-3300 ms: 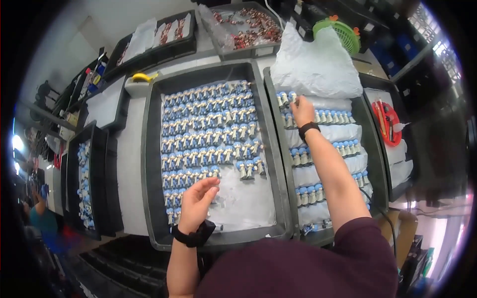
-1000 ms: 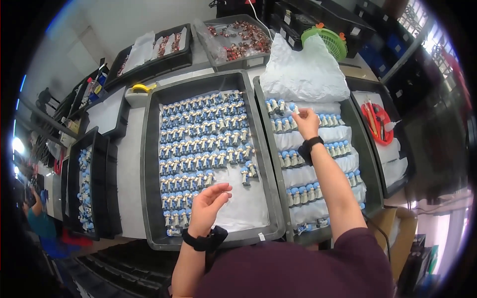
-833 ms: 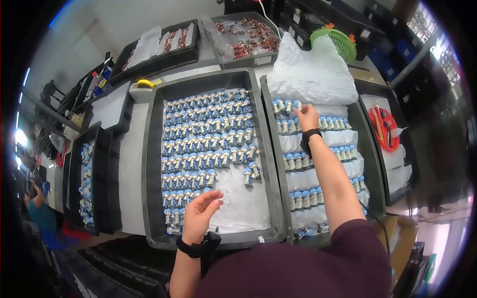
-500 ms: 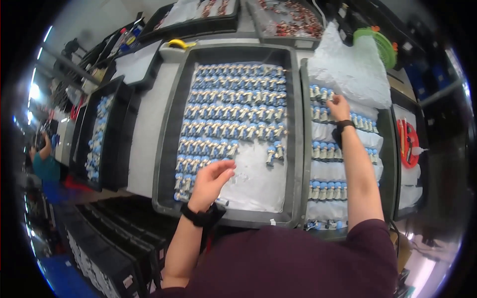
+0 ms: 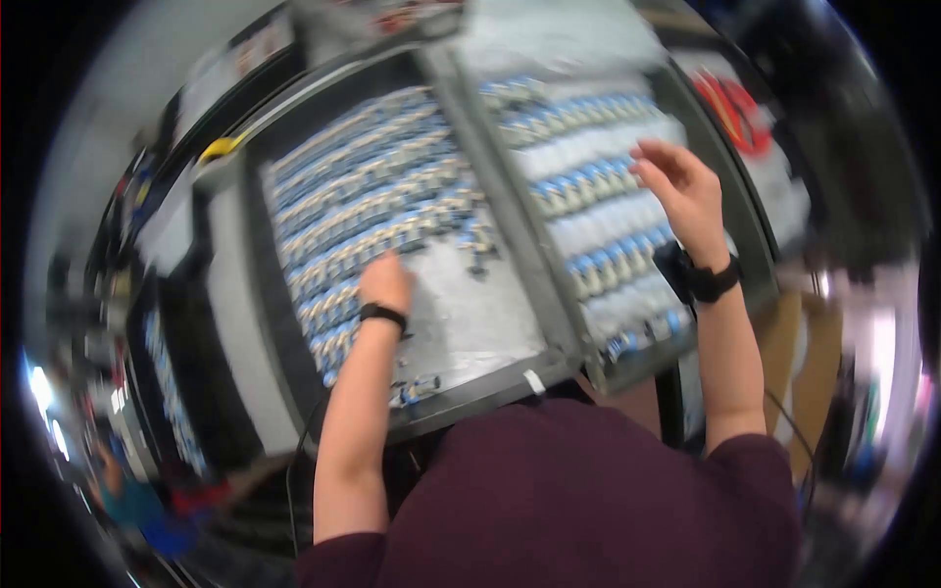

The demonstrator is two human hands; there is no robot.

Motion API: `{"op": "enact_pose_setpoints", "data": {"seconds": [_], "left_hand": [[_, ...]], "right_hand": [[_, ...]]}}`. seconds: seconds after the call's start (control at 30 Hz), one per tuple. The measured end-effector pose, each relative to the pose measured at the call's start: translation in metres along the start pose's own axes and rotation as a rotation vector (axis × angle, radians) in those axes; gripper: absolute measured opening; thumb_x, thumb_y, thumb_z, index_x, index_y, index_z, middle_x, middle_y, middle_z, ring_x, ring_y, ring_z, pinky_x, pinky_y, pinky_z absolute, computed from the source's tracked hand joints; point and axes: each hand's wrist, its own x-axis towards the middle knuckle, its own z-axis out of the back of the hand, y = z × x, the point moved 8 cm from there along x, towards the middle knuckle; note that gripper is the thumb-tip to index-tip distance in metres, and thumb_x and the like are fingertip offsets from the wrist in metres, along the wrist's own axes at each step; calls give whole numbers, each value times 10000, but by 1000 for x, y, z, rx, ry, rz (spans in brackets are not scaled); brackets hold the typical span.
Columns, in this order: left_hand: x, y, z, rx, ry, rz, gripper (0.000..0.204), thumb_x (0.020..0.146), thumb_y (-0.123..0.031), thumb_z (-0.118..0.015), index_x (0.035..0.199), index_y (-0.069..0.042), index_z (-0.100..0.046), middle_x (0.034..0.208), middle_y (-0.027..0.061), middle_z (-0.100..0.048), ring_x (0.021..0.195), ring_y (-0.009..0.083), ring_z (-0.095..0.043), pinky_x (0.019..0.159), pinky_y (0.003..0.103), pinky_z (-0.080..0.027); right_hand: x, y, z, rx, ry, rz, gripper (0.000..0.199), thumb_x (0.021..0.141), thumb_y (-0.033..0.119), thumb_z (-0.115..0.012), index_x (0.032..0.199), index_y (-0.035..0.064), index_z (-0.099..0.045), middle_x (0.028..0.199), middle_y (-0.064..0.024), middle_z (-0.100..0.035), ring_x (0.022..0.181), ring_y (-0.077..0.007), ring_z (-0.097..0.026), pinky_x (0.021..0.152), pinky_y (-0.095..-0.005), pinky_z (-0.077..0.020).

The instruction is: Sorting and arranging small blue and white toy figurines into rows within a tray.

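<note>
My left hand point(image 5: 387, 284) is over the left black tray point(image 5: 564, 365), at the edge of the packed rows of small blue-and-cream figurines point(image 5: 358, 206). Its fingers point away from me and are blurred, so whether they grip a figurine is not visible. My right hand point(image 5: 691, 196) hovers over the right side of the second black tray point(image 5: 750, 235), thumb and fingers apart with nothing between them. Below it lie rows of blue-topped figurines point(image 5: 583, 186) separated by strips of white sheeting. A few figurines point(image 5: 478, 240) stand apart at the right end of the left tray's rows.
Loose dark-and-blue pieces point(image 5: 417, 389) lie at the left tray's front edge. White sheeting point(image 5: 559, 39) covers the second tray's far end. A red round holder point(image 5: 733, 113) sits further right, a yellow object point(image 5: 221, 149) at the far left. Another person point(image 5: 132, 500) is at the lower left.
My view has turned. My right hand has left the figurines at the second tray's far end, drawn back and spread its fingers. My left hand has reached down to the rows in the left tray.
</note>
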Motion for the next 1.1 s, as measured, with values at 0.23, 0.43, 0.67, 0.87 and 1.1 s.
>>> {"op": "enact_pose_setpoints", "data": {"seconds": [0.23,0.43,0.67,0.87,1.1], "left_hand": [[5,-2,-1,-113,99,-207,451,649,-253,-680,1000,-5,-545,699,99,-548,630,237,-527,600,344,-422],[6,-7,-1,-89,147,-264,402,685,-198,-691,981,11,-518,628,23,-463,553,123,-420,528,256,-376],[13,19,-9,-275,197,-264,282,729,-104,-620,954,26,-510,599,-11,-466,508,50,-394,434,197,-305],[32,63,1,-190,159,-436,248,699,-92,-544,884,73,-557,782,85,-607,703,138,-532,649,278,-439],[25,41,-3,-361,171,-303,266,725,-125,-528,903,72,-552,773,111,-608,684,177,-553,629,292,-443]], "right_hand": [[-229,20,197,-298,-1012,-10,119,789,67,-569,875,-14,-582,718,-38,-588,603,-80,-531,543,-186,-422],[-471,-79,167,-635,-1116,-595,114,764,110,-560,731,1,-560,600,-15,-522,529,-74,-464,498,-208,-378],[-674,-340,-88,-392,440,-1408,216,724,204,-476,858,85,-597,801,-165,-599,771,-307,-580,715,-382,-458],[-745,-381,-171,-156,826,-1558,327,755,226,-467,1058,127,-542,1140,-110,-507,1119,-313,-417,956,-524,-246],[-789,-400,-210,-609,1466,-1117,399,800,389,-436,1145,202,-512,1273,-42,-380,1265,-327,-124,901,-703,-55]]}}
